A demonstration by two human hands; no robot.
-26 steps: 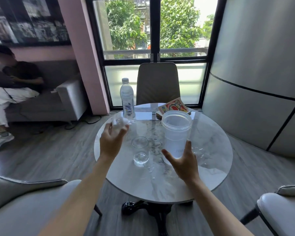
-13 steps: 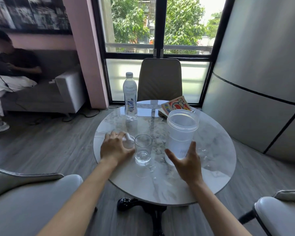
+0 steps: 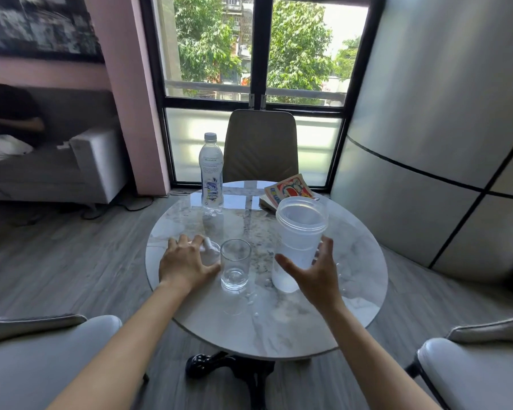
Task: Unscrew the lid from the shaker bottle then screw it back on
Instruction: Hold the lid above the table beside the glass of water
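Your left hand [image 3: 187, 263] lies spread over the lid [image 3: 208, 252] on the table [image 3: 279, 321], left of the glass [image 3: 235, 264]. Your right hand [image 3: 314, 276], fingers splayed, cups the shaker bottle [image 3: 298, 241] without gripping. The bottle stands upright, its open mouth up.

Shaker bottle [image 3: 299, 241] upright on marble table [image 3: 356, 279], lid off. Right hand [image 3: 314, 273] spread just beside bottle, contact unclear. Drinking glass [image 3: 235, 265] left of bottle; left hand [image 3: 184, 263] beyond glass, resting over lid [image 3: 209, 251]. Water bottle [image 3: 211, 171] and book [image 3: 288, 191] behind shaker bottle.
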